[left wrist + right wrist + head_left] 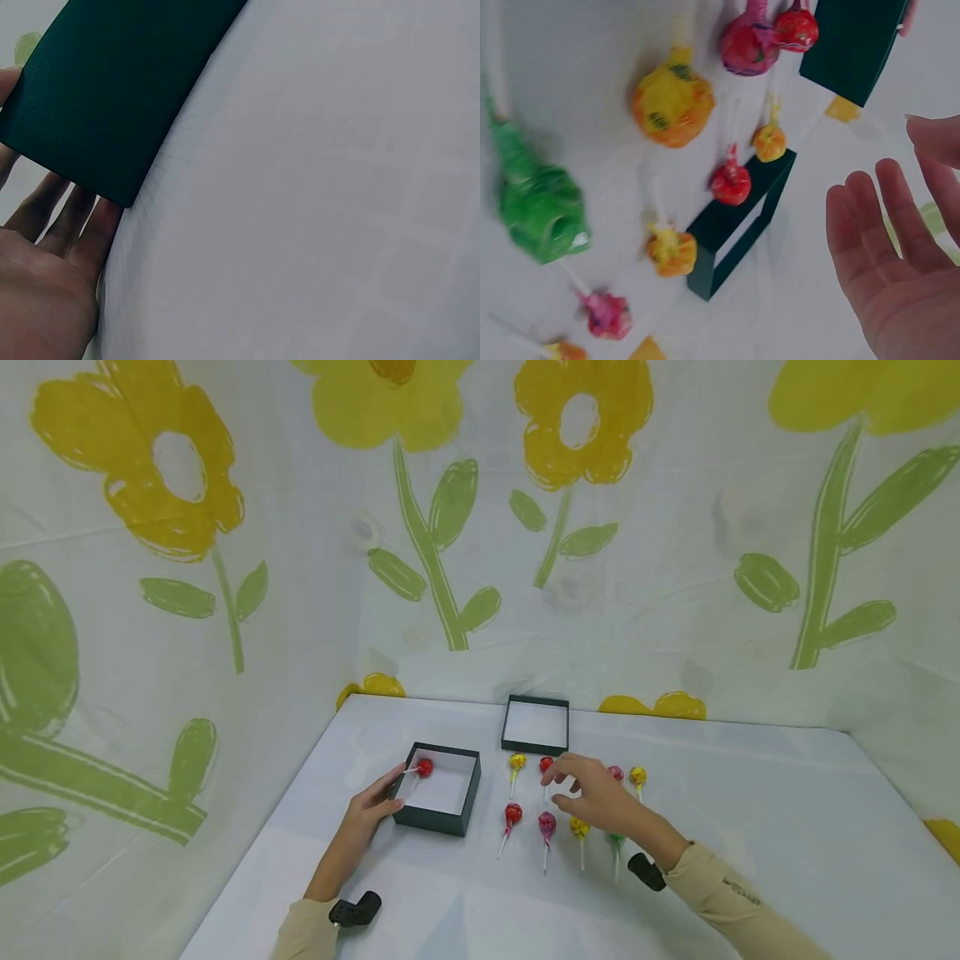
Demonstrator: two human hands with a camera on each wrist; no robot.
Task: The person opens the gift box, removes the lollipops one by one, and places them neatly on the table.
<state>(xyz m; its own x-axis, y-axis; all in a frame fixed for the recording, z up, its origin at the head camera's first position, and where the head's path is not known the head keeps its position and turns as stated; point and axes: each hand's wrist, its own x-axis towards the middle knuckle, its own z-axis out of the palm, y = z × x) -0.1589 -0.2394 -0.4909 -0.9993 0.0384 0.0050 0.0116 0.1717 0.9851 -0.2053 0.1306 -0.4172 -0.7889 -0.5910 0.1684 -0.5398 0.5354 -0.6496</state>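
My left hand (369, 810) grips the near left corner of an open dark green box (431, 821), its thumb on one side and fingers on another. Inside the box, by its left wall, lies a red lollipop (424, 767). My right hand (596, 793) hovers over two rows of wrapped lollipops, fingers loosely bent and holding nothing. Nearest its fingertips in the head view is another red lollipop (546, 764). The front row has a red lollipop (513, 813), a pink lollipop (547, 823), a yellow lollipop (579, 827) and a green lollipop (544, 214). My right hand partly hides the back row.
A dark green box lid (536, 748) with a white inside lies behind the lollipops. A yellow lollipop (517, 762) is at the back row's left end. Flower-printed cloth (660, 610) hangs around the white table (750, 827).
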